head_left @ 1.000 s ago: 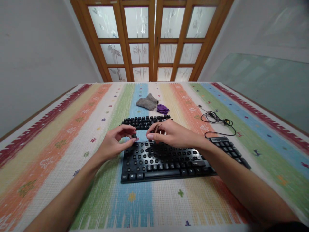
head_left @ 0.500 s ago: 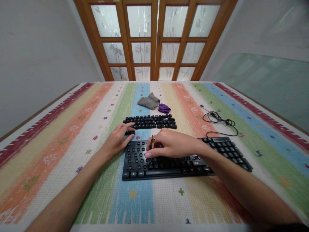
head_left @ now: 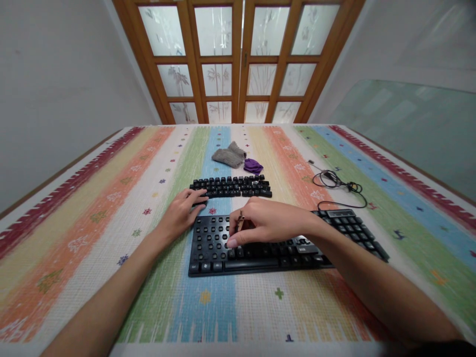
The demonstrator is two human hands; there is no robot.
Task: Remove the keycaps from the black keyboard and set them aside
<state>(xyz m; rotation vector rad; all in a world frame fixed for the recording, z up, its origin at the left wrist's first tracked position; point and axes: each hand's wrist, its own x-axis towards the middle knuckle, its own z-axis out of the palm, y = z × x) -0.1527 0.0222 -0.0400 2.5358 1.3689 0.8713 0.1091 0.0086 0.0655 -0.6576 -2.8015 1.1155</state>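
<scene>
Black plastic computer keyboard (head_left: pixel 282 243) lies at table centre on the striped woven cloth of many colours (head_left: pixel 111 208), its left half bare of keycaps, stems showing. Right hand (head_left: pixel 267 223) rests over the keyboard's left-middle section, fingers curled narrow, pinching a small thin brownish tool (head_left: pixel 240 219) that stands upright between thumb and forefinger; a fingertip (head_left: pixel 231 243) presses down near the bottom rows. What exactly the tool is, cannot tell, too small. Left hand (head_left: pixel 182 213) sits at 10 o'clock from the keyboard's near-left corner, fingers loosely spread, tips touching the left end of a row of loose black keycaps (head_left: pixel 230 187) laid out on the cloth just beyond the keyboard at 12 o'clock. Whether that hand grips a single cap, cannot tell; it appears to hold nothing firmly. Farther out at 12 o'clock, a crumpled grey knitted cloth (head_left: pixel 228 155), and just beside it at its 4 o'clock a small purple fabric piece (head_left: pixel 253 166). At 2 o'clock from the keyboard, a coiled black cable (head_left: pixel 336 183) runs back to the keyboard's far-right end. Wooden doors with frosted glass panes (head_left: pixel 238 59) stand beyond the table's far edge.
</scene>
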